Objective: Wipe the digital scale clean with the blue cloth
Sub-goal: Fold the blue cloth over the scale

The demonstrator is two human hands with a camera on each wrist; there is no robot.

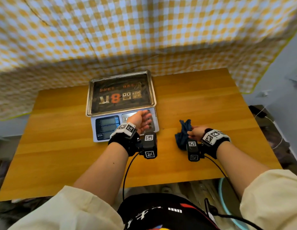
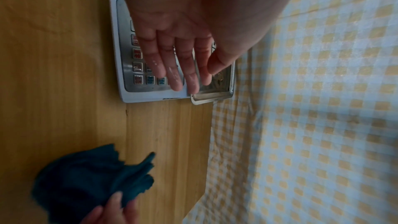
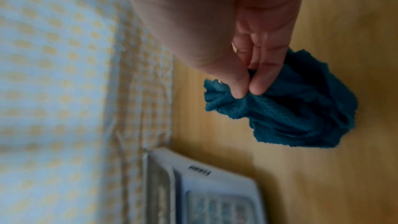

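Note:
A white digital scale (image 1: 101, 128) with a steel weighing tray (image 1: 121, 92) stands at the back middle of the wooden table (image 1: 61, 155). My left hand (image 1: 142, 120) hovers over its keypad (image 2: 131, 72) with straight fingers (image 2: 172, 67), holding nothing; whether it touches the keys I cannot tell. To the right of the scale lies the bunched blue cloth (image 1: 183, 135), also the cloth (image 3: 301, 108). My right hand (image 1: 194, 131) pinches its top between thumb and fingers (image 3: 261, 81). The scale's corner (image 3: 204, 185) shows blurred in the right wrist view.
A yellow-and-white checked cloth (image 1: 144, 34) hangs right behind the scale and table. Bare wood lies left of the scale and along the table's near edge (image 1: 111, 188). Cables (image 1: 127, 171) run from both wrist cameras toward my body.

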